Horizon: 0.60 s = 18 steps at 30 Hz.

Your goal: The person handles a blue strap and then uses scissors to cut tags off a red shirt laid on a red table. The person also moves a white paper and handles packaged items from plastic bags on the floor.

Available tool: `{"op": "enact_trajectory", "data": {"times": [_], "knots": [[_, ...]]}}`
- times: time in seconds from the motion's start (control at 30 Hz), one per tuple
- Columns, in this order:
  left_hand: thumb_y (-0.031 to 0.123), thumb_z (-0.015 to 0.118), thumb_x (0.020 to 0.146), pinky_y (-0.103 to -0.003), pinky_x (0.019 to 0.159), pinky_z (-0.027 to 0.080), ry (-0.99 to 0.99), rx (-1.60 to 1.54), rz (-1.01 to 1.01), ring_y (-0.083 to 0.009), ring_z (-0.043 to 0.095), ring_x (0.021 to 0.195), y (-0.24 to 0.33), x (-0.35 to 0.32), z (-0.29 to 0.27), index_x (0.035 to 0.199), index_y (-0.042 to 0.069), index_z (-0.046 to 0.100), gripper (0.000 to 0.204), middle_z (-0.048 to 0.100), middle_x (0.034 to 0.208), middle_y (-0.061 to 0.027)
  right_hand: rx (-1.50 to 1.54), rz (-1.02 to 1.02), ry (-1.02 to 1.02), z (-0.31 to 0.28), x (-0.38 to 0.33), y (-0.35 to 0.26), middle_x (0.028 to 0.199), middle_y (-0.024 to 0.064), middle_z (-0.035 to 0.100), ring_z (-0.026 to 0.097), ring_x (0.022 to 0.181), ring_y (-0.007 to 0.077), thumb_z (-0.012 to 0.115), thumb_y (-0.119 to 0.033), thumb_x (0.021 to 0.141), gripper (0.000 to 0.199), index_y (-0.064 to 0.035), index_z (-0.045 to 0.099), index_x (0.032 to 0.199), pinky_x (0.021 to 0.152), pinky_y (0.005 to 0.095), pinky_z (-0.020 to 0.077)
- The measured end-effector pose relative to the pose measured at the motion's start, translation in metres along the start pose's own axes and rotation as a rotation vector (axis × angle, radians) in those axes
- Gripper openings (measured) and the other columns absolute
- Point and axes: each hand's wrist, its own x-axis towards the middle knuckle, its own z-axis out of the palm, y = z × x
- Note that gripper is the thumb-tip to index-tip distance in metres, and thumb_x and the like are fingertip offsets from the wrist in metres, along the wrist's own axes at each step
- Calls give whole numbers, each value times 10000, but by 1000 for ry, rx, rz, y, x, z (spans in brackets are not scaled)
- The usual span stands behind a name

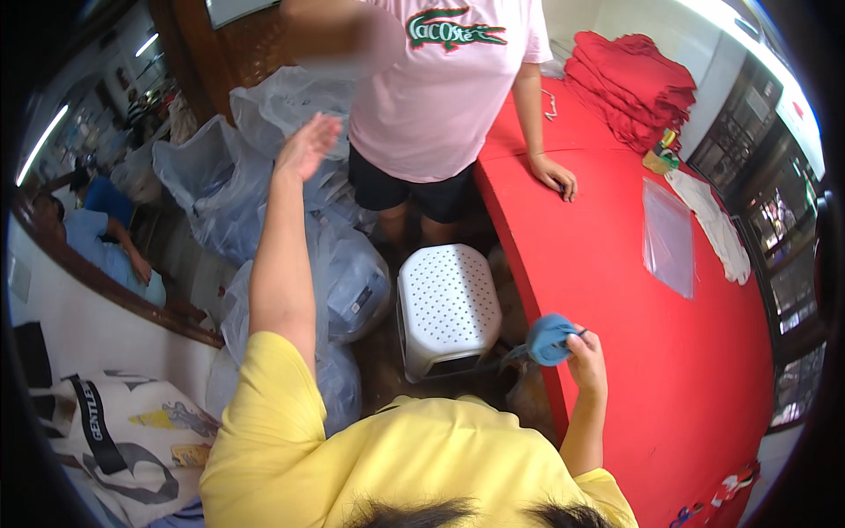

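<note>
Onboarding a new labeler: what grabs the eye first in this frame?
The big red table fills the right side, with a stack of red cloths at its far end and a clear plastic bag lying flat. At its near edge the right hand grips a wad of blue cloth. The left hand is raised, open, over clear stuffed bags on the left.

Blue cloth (547, 339) in right grip (587, 359)

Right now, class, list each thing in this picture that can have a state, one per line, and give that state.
Left hand: raised, open, empty.
Right hand: fingers shut on the blue cloth, at the table edge.
Red cloths: folded, stacked on the table's far end.
Clear bag: flat, empty, on the table.
White cloth: crumpled, beside the clear bag.
Stool: upright on the floor.
Plastic sacks: filled, piled on the floor.
</note>
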Motion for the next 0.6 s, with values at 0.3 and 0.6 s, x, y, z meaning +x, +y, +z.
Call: {"op": "enact_trajectory", "data": {"times": [0.3,0.6], "knots": [[271,650,862,-371,995,404,-217,640,362,-316,457,1226,-80,-72,167,1352,-54,386,644,440,1351,-226,234,-342,375,-44,-111,-6,936,62,629,616,879,153,556,-283,905,343,29,582,1046,783,312,488],[250,621,891,-241,531,509,-2054,544,-634,-148,647,604,-112,-256,335,1178,16,617,371,678,707,-120,172,-385,546,-110,-218,-24,993,71,621,608,929,163,540,-342,927,385,18,578,1061,797,333,506]]}}
